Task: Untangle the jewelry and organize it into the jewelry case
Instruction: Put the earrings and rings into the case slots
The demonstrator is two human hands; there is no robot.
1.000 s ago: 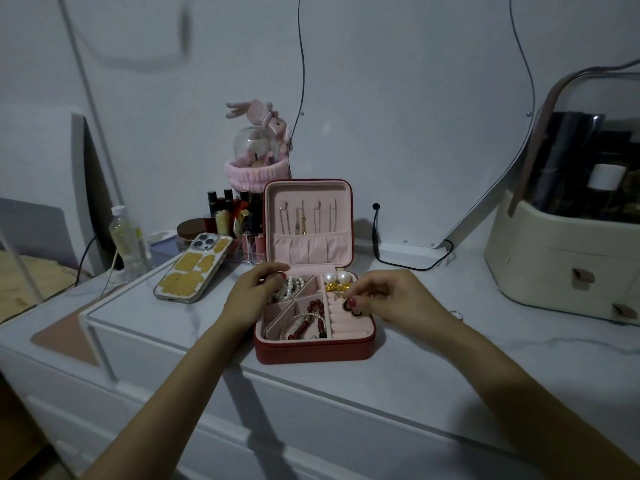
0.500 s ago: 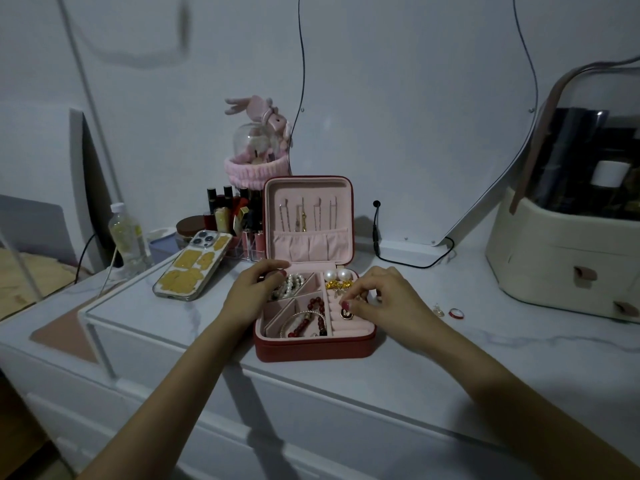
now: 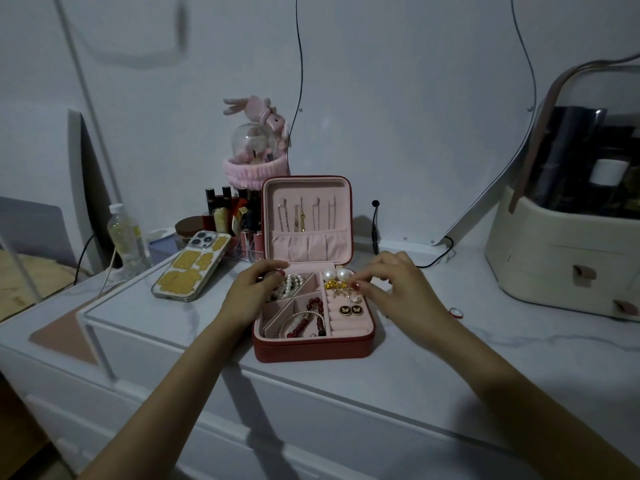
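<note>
The butterfly studs (image 3: 350,310) now sit in the case (image 3: 313,348) slots. My right hand (image 3: 398,289) has moved up, pinching a small silvery earring (image 3: 354,296). My left hand (image 3: 256,292) stays curled on the case's rim, steadying it.

A phone (image 3: 192,268) in a clear case with gold patches lies face down on the white table (image 3: 450,368), left of centre. Behind it stand a plastic bottle (image 3: 126,237), a brown-lidded jar (image 3: 188,226) and a rack of lipsticks (image 3: 232,216). A pink plush rabbit (image 3: 256,112) tops a glass dome (image 3: 254,143). At right sits a cream cosmetics box (image 3: 568,265) with a clear lid. Black cables (image 3: 299,64) hang down the wall.
</note>
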